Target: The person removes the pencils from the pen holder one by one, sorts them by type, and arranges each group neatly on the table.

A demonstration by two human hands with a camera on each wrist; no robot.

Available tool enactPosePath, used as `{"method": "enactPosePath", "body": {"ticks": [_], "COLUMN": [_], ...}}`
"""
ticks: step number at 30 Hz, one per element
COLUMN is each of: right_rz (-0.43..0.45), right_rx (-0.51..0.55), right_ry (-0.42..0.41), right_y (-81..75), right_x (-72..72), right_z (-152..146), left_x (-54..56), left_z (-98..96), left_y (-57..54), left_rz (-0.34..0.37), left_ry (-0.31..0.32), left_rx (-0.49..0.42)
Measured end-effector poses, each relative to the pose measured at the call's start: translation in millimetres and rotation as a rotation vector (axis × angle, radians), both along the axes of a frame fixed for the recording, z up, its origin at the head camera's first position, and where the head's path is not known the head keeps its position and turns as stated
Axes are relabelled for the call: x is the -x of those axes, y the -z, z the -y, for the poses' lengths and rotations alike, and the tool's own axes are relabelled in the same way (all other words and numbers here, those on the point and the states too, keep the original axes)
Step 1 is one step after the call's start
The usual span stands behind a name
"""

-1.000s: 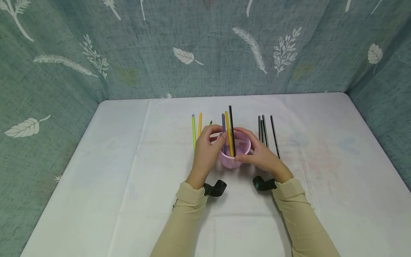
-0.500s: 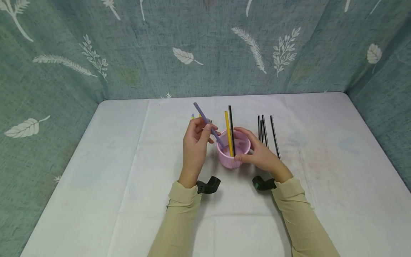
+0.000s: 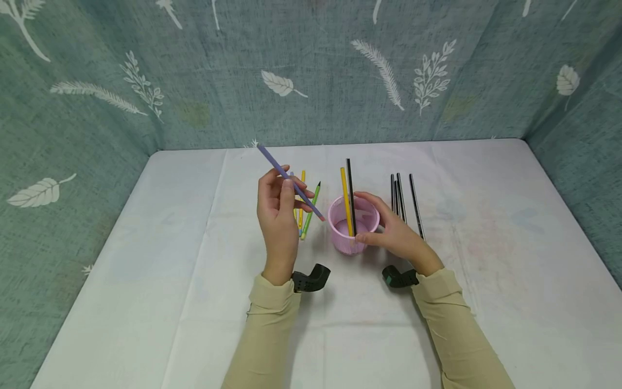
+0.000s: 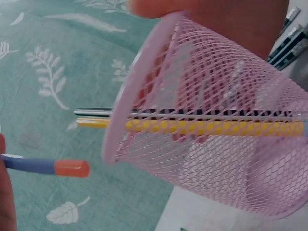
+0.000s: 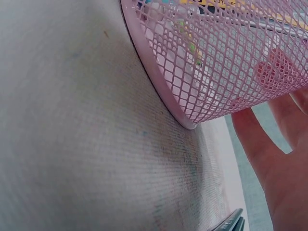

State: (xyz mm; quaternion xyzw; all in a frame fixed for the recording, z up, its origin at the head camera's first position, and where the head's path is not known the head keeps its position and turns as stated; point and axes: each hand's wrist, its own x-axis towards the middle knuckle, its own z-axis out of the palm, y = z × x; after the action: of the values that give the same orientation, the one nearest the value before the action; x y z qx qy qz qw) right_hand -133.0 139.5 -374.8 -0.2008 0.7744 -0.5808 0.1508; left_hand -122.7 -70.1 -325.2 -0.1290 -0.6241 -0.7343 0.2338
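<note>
In the head view my left hand (image 3: pixel 278 219) pinches a purple pencil (image 3: pixel 270 158) between thumb and fingers. The pencil slants down to the right, its reddish end (image 4: pixel 72 168) just outside the cup's rim in the left wrist view. My right hand (image 3: pixel 399 235) grips the pink mesh pencil cup (image 3: pixel 347 247) from its right side, thumb at the front of the rim. Standing in the cup are a yellow pencil (image 3: pixel 346 192) and a black pencil (image 3: pixel 351 186). The right wrist view shows fingers (image 5: pixel 257 149) against the mesh wall (image 5: pixel 226 72).
Left of the cup, a green pencil (image 3: pixel 307 226), a yellow pencil (image 3: pixel 303 175) and another lie on the white cloth (image 3: pixel 146 270), partly behind my left hand. Several black pencils (image 3: pixel 414 197) lie right of the cup. A patterned grey-green curtain (image 3: pixel 316 124) borders the table.
My left hand has lifted the purple pencil out of the cup and moved left with it, tilting it. My right hand and the cup have stayed in place.
</note>
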Motion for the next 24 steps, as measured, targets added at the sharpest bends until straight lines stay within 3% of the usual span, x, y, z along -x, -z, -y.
{"method": "enactPosePath", "body": {"ticks": [5,10,18,24], "right_rz": [0.004,-0.022,-0.038,-0.018], "right_rx": [-0.001,0.006,-0.024,-0.01], "right_ry": [0.01,0.0,0.025,0.012], "right_y": [13.4,27.4,28.4,22.3], "right_x": [6.1,10.6,11.2,8.6], "right_z": [-3,-5,-5,-4], "left_x": [0.6,3.7,12.9,16.3], "left_z": [4.8,11.7,23.6,31.7], "left_y": [-1.7,4.5,17.3,27.7], "left_rz": [-0.021,-0.006,0.062,0.165], "left_ry": [-0.046,-0.1,-0.158,-0.187], "left_rx": [0.004,0.053,0.12,0.179]}}
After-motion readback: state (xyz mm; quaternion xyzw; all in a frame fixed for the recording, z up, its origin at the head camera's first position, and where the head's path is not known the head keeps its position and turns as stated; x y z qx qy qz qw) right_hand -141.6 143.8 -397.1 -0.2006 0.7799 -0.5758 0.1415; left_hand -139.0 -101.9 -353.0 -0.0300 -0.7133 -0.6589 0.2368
